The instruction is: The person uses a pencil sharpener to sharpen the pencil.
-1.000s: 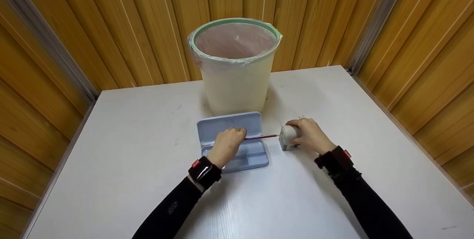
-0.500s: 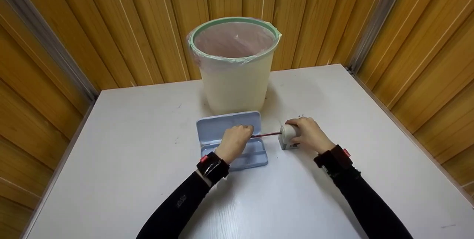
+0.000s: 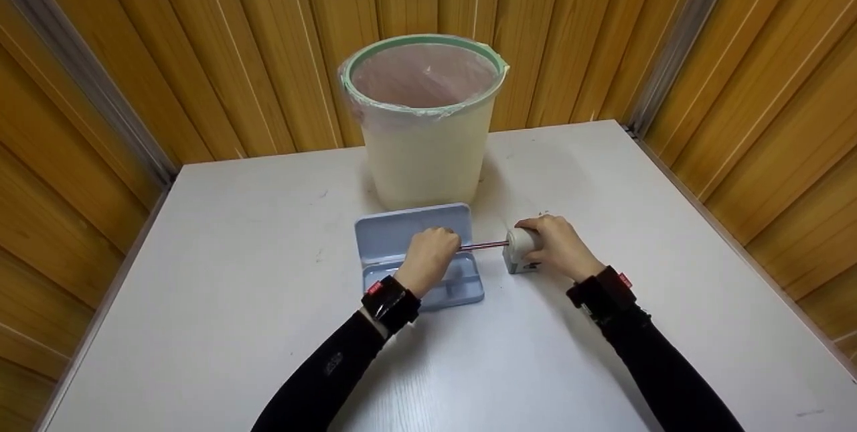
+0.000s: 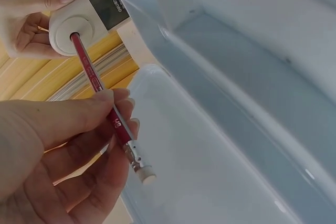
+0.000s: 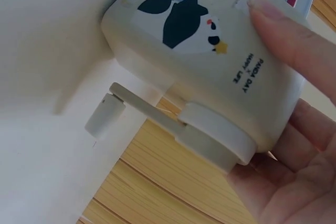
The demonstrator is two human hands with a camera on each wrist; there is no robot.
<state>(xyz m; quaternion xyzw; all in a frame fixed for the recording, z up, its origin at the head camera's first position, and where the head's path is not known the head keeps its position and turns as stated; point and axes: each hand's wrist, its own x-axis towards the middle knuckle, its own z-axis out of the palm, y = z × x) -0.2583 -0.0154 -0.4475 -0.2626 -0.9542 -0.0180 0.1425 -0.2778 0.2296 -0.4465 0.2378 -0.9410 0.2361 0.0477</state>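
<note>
A red pencil (image 4: 94, 77) with a white eraser end is pinched between the thumb and fingers of my left hand (image 3: 432, 259). Its far end sits inside the round hole of a cream crank pencil sharpener (image 3: 521, 250). My right hand (image 3: 561, 244) grips the sharpener from its right side, thumb and fingers on opposite faces. In the right wrist view the sharpener's crank handle (image 5: 144, 109) sticks out, untouched by the fingers, and panda pictures cover one face. Under my left hand lies a light blue pencil case (image 3: 462, 288) with its lid up, partly hidden by that hand.
A cream bin (image 3: 428, 157) with a green rim and a thin plastic liner stands behind the pencil case. Everything rests on a white table (image 3: 254, 271), with wood-look panels (image 3: 268, 50) rising around its back and sides.
My left hand has moved to the right, carrying the pencil, and the pencil's tip has gone into the sharpener's hole. My right hand and the sharpener have stayed in place.
</note>
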